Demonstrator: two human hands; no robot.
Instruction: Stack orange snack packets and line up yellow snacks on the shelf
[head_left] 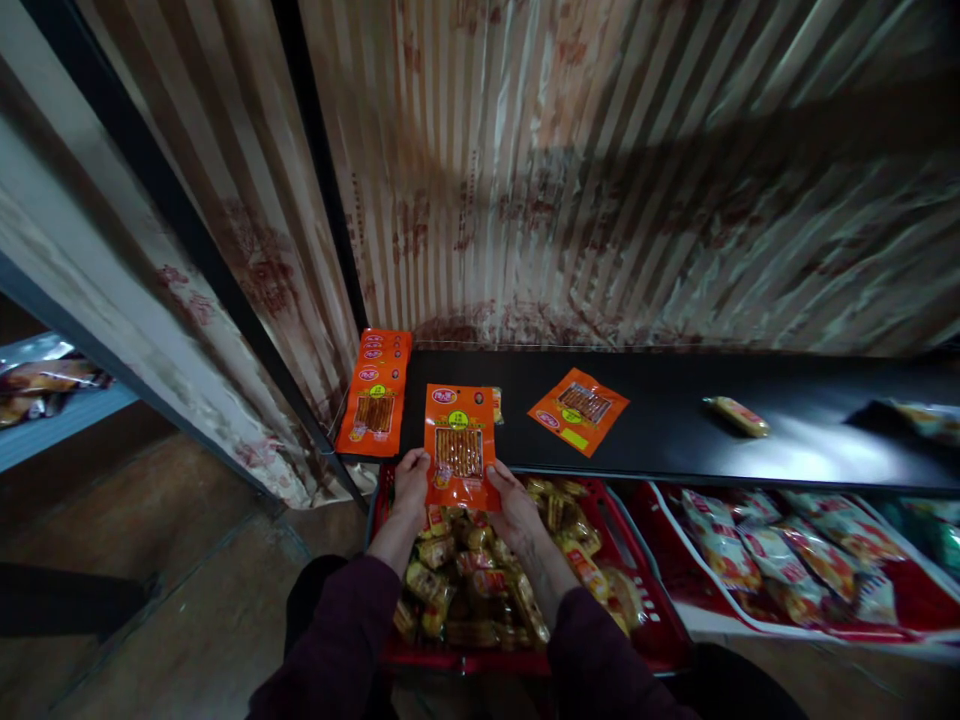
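An orange snack packet (460, 450) with a clear window showing brown sticks is held upright between both hands. My left hand (411, 488) pinches its lower left edge, and my right hand (514, 503) grips the lower right edge. To the left, a row of overlapping orange packets (373, 395) lies on the black shelf (660, 385). Another orange packet (578, 411) rests at an angle on the shelf, right of the held one. Behind the held packet, a small yellowish package is mostly hidden. Under my forearms sits a red basket (664, 610) full of small wrapped snacks (480, 575).
A small wrapped snack (739, 416) lies farther right on the shelf. A second red basket (772, 620) holds several white and red bags (817, 560). Patterned striped curtain (480, 200) hangs behind the shelf. A dark post (319, 150) stands at the shelf's left end.
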